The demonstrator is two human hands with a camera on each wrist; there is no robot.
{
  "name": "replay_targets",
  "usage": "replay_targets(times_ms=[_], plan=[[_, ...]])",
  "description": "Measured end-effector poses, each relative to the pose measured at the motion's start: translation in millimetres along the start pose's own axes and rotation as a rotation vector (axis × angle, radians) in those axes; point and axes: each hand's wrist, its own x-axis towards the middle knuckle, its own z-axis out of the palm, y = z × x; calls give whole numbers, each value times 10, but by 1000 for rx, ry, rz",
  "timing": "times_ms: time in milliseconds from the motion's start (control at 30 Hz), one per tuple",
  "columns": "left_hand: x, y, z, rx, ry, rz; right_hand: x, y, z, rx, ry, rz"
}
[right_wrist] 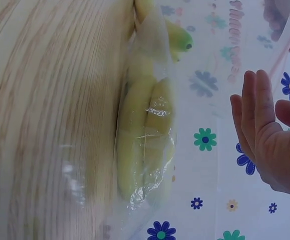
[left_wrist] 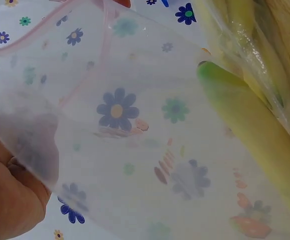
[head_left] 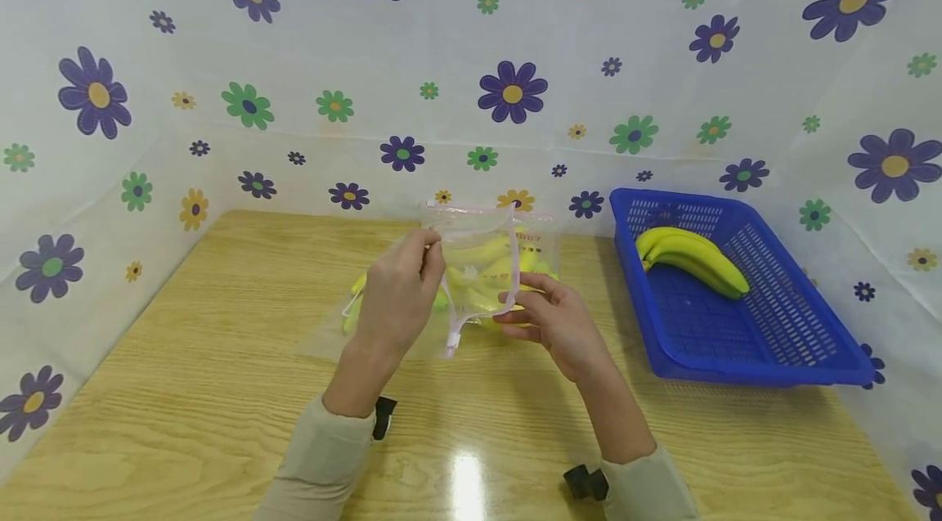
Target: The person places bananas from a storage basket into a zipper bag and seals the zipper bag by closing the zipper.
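A clear zip bag with a pink rim (head_left: pixel 515 259) and a white slider (head_left: pixel 454 339) stands with its mouth spread wide. My left hand (head_left: pixel 401 284) pinches the left side of the mouth, fingers curled; in the left wrist view that hand (left_wrist: pixel 15 195) shows partly through the film. My right hand (head_left: pixel 555 321) is at the right side of the rim, fingertips touching it. In the right wrist view its fingers (right_wrist: pixel 264 105) are straight, thumb apart. Yellow bananas (head_left: pixel 478 292) lie behind and under the film; a green-tipped banana (left_wrist: pixel 254 130) shows through it.
To the right a blue plastic basket (head_left: pixel 655 333) holds a bunch of bananas (head_left: pixel 692 255). A second pink zip strip (head_left: pixel 478 210) lies behind the held bag. The wooden table (head_left: pixel 221 390) meets a flower-printed cloth (head_left: pixel 294 55) at the back and sides.
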Motion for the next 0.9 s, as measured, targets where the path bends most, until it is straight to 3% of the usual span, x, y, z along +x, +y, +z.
replay_targets(times_ms=[233, 467, 700, 900], plan=[[10, -25, 6, 3, 15, -3, 22, 13, -38, -38, -27, 9], [-2, -34, 23, 10, 14, -13, -46, -16, -224, -123, -20, -7], [-23, -56, 16, 17, 12, -32, -261, -374, -451, -461, 34, -59], [-9, -72, 5, 24, 10, -37, -243, -835, -908, -751, 98, -35]])
